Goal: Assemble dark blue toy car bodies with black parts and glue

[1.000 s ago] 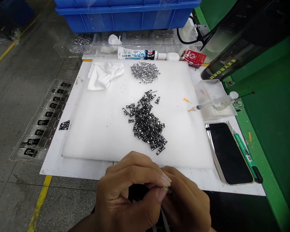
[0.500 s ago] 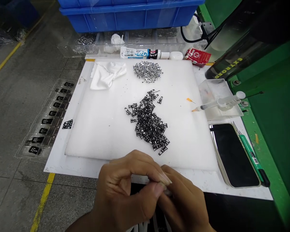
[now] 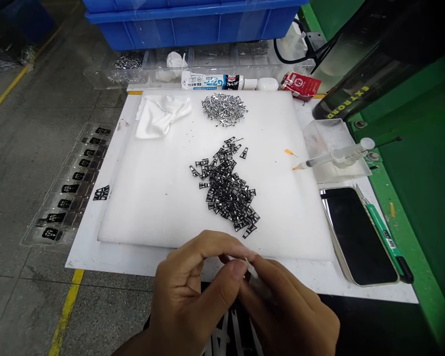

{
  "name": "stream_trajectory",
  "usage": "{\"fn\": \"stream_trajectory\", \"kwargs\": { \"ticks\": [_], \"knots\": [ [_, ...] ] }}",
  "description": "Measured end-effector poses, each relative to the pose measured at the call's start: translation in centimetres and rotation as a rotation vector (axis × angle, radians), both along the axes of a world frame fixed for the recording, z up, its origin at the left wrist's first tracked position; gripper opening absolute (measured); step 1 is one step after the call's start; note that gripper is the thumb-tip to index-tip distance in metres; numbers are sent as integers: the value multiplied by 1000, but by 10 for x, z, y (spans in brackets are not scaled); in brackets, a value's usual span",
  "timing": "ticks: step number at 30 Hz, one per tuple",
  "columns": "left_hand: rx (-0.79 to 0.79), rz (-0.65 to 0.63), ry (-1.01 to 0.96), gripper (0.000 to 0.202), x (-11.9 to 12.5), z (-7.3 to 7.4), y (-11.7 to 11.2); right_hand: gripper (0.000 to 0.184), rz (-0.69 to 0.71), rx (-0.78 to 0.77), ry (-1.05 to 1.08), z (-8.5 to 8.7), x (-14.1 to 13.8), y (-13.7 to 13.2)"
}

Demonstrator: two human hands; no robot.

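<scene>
A white foam pad [image 3: 144, 198] covers most of the surface [image 3: 122, 259], bearing a heap of black clips [image 3: 228, 190], a pile of silver pins [image 3: 224, 110] and, at its far left, a folded white cloth [image 3: 159, 116]. On the right, a syringe [image 3: 333, 157] lies across a clear box [image 3: 315, 133], with a phone [image 3: 359, 237] and a green cutter [image 3: 383, 235] nearer. The small pale piece [image 3: 258, 283] is between the fingers of both hands, just short of the pad's near edge, mostly hidden by them. The left hand [image 3: 196, 291] pinches it between thumb and forefinger; the right hand [image 3: 294, 301] is closed around it, knuckles bent, fingertips meeting the left's.
</scene>
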State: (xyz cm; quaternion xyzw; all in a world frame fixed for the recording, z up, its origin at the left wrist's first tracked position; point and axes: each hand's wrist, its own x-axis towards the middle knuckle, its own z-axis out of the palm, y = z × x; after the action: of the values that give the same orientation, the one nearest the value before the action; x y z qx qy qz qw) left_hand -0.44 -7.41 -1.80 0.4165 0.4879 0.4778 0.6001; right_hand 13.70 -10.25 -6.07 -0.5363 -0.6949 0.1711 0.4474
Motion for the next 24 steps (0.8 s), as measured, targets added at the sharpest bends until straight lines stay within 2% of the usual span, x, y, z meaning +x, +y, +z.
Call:
{"fn": "stream_trajectory", "kwargs": {
  "ticks": [6, 11, 17, 24],
  "knots": [
    [31, -6, -48, 18, -4, -2, 3, 23, 13, 5, -80, 1, -4, 0],
    [38, 57, -69, 21, -4, -3, 6, 33, 65, -3, -73, -1, -6, 3],
    [-47, 49, -207, 19, -4, -4, 7, 29, 92, -16, -11, -4, -6, 2],
    [-103, 39, -324, 20, -7, -6, 6, 33, 125, -32, 7, -4, -7, -2]
  ]
}}
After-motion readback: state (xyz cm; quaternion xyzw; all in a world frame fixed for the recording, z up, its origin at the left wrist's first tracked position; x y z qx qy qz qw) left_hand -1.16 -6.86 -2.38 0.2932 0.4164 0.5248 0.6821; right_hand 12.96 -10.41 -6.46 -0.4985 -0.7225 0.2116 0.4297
